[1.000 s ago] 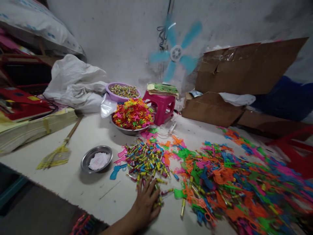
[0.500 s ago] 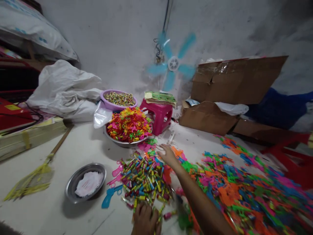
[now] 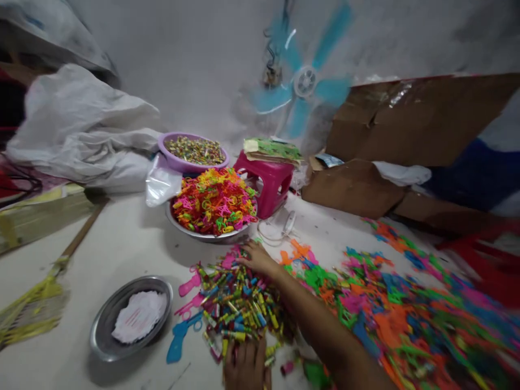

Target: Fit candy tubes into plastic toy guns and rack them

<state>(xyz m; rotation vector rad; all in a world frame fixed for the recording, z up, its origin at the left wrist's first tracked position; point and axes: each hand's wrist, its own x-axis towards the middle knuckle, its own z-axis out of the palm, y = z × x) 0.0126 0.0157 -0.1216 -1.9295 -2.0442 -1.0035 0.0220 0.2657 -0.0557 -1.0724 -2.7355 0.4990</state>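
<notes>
A heap of small colourful capped tubes (image 3: pixel 244 306) lies on the white surface before me. At the heap's near edge, my left hand (image 3: pixel 246 363) rests palm down on the tubes, fingers extended side by side. My right hand (image 3: pixel 260 260) reaches across to the far edge, fingers stretched out over tubes and pink plastic pieces; what lies under its palm is hidden. A blue toy gun (image 3: pixel 179 338) and pink toy guns (image 3: pixel 190 284) lie left of the heap.
Toy guns (image 3: pixel 390 309) are strewn across the right. Behind stand a metal basin (image 3: pixel 207 235) of plastic pieces, a purple basin (image 3: pixel 162 145), a pink stool (image 3: pixel 272 187), a spinning fan (image 3: pixel 305 81) and cardboard boxes (image 3: pixel 353 189). A metal bowl (image 3: pixel 97 338) holding paper and a yellow broom (image 3: pixel 40 300) are left.
My right hand has moved left and lower over the far edge of the heap, which looks more gathered. My left hand's fingers have straightened forward on the tubes. The camera view has shifted.
</notes>
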